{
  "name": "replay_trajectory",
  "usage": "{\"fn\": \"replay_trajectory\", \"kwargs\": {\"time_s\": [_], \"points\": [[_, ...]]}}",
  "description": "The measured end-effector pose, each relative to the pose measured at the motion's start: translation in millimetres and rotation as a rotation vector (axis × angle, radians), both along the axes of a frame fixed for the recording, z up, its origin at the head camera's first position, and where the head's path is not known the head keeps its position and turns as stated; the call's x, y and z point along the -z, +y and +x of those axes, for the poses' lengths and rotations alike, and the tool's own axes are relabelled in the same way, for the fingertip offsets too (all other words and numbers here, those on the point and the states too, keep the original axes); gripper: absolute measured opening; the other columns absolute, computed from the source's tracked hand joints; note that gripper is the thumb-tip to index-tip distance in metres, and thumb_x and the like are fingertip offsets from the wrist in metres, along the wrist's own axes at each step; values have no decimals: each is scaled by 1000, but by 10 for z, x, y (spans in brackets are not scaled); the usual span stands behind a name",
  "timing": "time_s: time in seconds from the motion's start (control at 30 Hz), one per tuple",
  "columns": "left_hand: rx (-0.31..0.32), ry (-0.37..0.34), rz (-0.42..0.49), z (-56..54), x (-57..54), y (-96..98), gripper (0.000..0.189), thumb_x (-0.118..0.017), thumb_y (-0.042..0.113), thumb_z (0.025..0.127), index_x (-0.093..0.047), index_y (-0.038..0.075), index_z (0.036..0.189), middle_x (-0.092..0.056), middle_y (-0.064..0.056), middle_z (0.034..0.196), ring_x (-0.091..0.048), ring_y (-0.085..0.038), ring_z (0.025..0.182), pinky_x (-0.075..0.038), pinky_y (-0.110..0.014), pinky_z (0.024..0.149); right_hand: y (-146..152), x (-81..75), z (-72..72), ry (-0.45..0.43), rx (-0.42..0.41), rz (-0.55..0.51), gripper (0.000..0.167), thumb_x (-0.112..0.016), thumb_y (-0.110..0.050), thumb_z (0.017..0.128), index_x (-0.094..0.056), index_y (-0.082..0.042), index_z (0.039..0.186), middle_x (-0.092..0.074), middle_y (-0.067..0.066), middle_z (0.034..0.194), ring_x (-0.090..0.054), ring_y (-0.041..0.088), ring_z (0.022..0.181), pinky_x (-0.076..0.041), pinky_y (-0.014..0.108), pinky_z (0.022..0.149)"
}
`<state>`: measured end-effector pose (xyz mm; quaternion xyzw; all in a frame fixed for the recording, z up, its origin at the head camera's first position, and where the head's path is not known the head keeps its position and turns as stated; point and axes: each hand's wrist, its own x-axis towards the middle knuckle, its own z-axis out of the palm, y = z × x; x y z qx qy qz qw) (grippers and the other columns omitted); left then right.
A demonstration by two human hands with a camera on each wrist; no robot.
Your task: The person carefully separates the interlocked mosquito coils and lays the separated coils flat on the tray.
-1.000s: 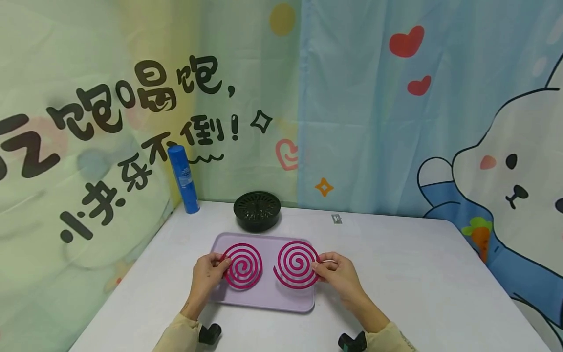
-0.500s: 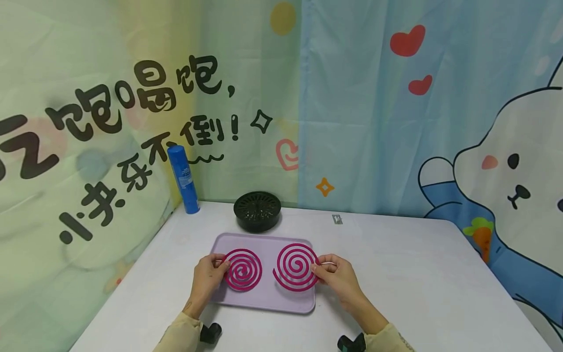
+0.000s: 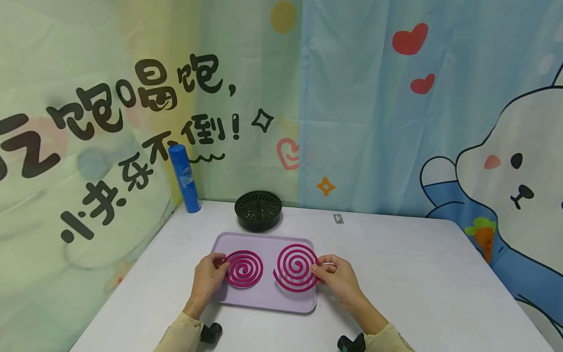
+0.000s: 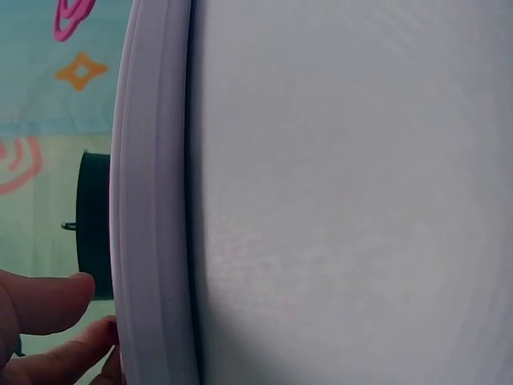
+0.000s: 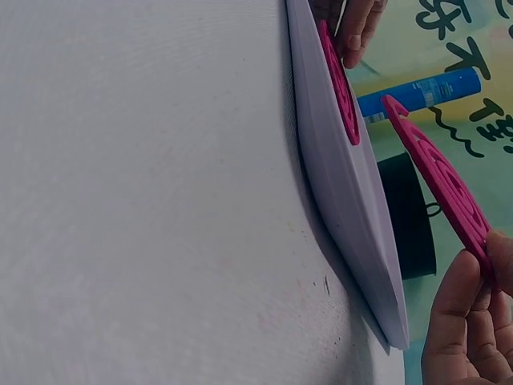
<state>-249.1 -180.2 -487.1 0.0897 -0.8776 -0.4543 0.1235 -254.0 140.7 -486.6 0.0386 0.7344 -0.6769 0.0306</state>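
Two magenta mosquito coils are held over a pale purple tray (image 3: 268,303). My left hand (image 3: 208,276) pinches the left mosquito coil (image 3: 244,270) by its outer edge; it lies nearly flat, close over the tray's left half. In the left wrist view only some fingers (image 4: 48,305) show, and that coil is mostly hidden. My right hand (image 3: 337,277) grips the right mosquito coil (image 5: 441,176) at its right edge between thumb and fingers. This coil is tilted and raised off the tray, as the right wrist view shows.
Behind the tray stands a round black lidded mosquito coil holder (image 3: 258,211). A tall blue spray can (image 3: 184,180) is at the table's back left corner. A small metal piece (image 3: 337,219) lies at the back. Printed curtains (image 3: 360,122) close off the rear of the white table (image 3: 409,283).
The left mosquito coil has been lowered and tipped flatter toward the tray. The right mosquito coil has dropped slightly. Both hands keep their grip, and the head view has shifted a little.
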Motion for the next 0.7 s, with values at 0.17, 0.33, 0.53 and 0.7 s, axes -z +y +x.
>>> {"fn": "replay_trajectory", "kwargs": {"time_s": [0.17,0.33,0.53,0.7], "points": [[10,-20,-12,7,-2,-4,26,-69,5,90,-68,-10,112,-70,-17,91,-65,-25,86,-52,-29,71,2,9,-5,-3,0,5,25,-76,-6,90,-63,5,108,-72,9,83,-65,16,72,-59,25,64],[15,-20,-31,14,-19,7,26,-69,4,89,-69,-11,111,-70,-19,94,-65,-27,89,-54,-35,77,-1,-3,4,-3,-1,5,25,-76,-7,89,-63,5,107,-72,9,82,-65,16,71,-59,25,64],[54,29,-71,41,-86,110,27,-69,2,89,-68,-11,113,-71,-21,95,-65,-27,87,-54,-37,75,-16,-6,3,-5,6,1,24,-75,-6,90,-63,5,107,-72,10,83,-65,16,71,-58,25,63],[165,74,-108,88,-139,275,27,-68,3,90,-70,-7,115,-74,-21,103,-69,-30,95,-56,-43,82,-29,9,-8,-7,7,2,24,-75,-6,90,-63,5,107,-72,11,84,-65,17,72,-58,27,64]]}}
